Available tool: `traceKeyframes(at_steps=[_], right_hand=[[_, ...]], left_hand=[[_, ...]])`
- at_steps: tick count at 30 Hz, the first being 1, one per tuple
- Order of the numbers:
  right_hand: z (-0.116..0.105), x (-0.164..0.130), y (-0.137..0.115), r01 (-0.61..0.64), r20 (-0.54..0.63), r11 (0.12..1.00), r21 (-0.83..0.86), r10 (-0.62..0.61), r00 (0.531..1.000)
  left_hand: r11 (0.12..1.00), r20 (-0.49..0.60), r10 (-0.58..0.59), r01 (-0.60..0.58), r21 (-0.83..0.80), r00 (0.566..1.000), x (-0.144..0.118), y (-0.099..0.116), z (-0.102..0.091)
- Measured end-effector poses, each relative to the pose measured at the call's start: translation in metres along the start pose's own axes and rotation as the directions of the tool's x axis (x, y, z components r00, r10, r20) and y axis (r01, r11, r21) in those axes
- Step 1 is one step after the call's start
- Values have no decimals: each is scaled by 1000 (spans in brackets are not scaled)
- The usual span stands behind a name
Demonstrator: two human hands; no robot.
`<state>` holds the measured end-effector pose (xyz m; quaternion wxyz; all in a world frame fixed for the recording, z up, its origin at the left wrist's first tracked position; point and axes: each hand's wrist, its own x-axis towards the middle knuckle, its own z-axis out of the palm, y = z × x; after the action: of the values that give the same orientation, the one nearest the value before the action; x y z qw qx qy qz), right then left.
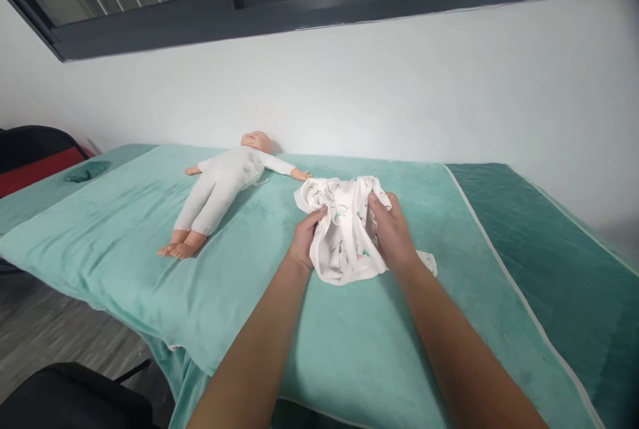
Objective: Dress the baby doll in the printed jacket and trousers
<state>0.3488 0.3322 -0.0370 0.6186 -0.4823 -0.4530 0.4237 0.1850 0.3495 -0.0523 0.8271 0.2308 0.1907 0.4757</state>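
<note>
Crumpled soft printed baby garment is gripped by both hands, left and right, on plush towel.

both hands, left hand and right hand, grip a white garment beside a doll.

A bed covered by a light teal blanket fills the frame. At about ten o'clock a baby doll in a white suit lies on its back, arms spread. Near the centre lies a bunched white printed baby garment. At three o'clock a darker teal cover shows.
</note>
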Motion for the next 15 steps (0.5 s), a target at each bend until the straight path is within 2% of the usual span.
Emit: traceKeyframes(at_steps=[3,6,8,11,15], right_hand=[[7,-5,3,17,116,999,-33,-13,993],[9,-6,2,131,196,986,-104,-109,975],[12,-4,0,184,132,971,-151,-165,977],[14,-3,-2,209,-34,961,-182,-218,975],[2,-12,1,230,-244,965,-125,-255,936]], left_hand=[[1000,33,-6,5,7,999,1,-1,0],[999,39,-31,30,35,999,1,-2,0],[998,34,-38,36,45,999,1,-3,0],[998,31,-41,39,48,999,2,-4,-1],[999,-2,15,-15,31,1000,6,-2,-3]])
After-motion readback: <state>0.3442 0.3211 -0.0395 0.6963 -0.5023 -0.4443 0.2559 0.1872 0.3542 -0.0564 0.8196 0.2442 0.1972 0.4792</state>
